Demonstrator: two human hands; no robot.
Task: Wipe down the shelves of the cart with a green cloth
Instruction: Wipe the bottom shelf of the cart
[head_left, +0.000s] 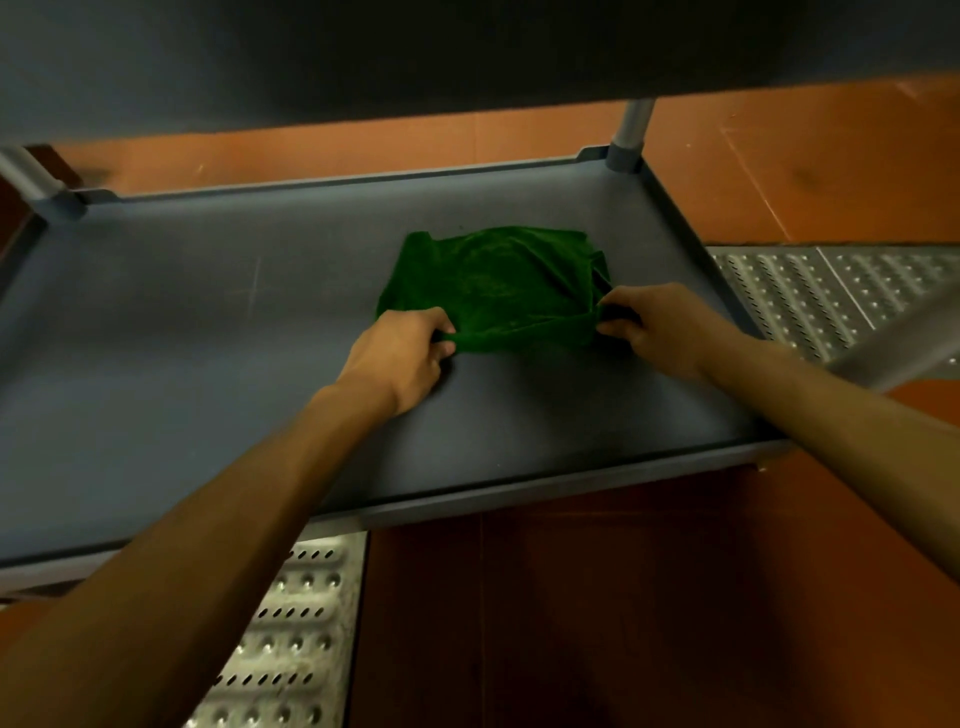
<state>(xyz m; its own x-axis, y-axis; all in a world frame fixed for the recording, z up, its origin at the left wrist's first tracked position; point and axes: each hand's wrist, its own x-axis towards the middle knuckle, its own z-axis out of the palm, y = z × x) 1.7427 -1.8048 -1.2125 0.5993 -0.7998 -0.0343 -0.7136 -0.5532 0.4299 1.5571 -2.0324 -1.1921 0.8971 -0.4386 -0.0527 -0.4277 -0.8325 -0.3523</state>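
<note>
Green cloth (498, 283) is lying rumpled on the cart's grey lower shelf (182, 332), toward its right side, while the left hand (402, 358) and right hand (652, 325) are each pinching a near corner, apparently spreading it flat for wiping.

Head view: green cloth (498, 283) spread rumpled on lower cart shelf (182, 312), grey w/ raised rim. Left hand (402, 358) pinches cloth's near-left corner; right hand (657, 325) pinches near-right corner, cloth edge taut btwn the two grips. Rest of cloth lies beyond the grips. Upper shelf (363, 57) overhangs above. Cart post (631, 132) far-right of the grips. Perforated metal grating (841, 296) right of right hand, on orange floor (779, 171).
</note>
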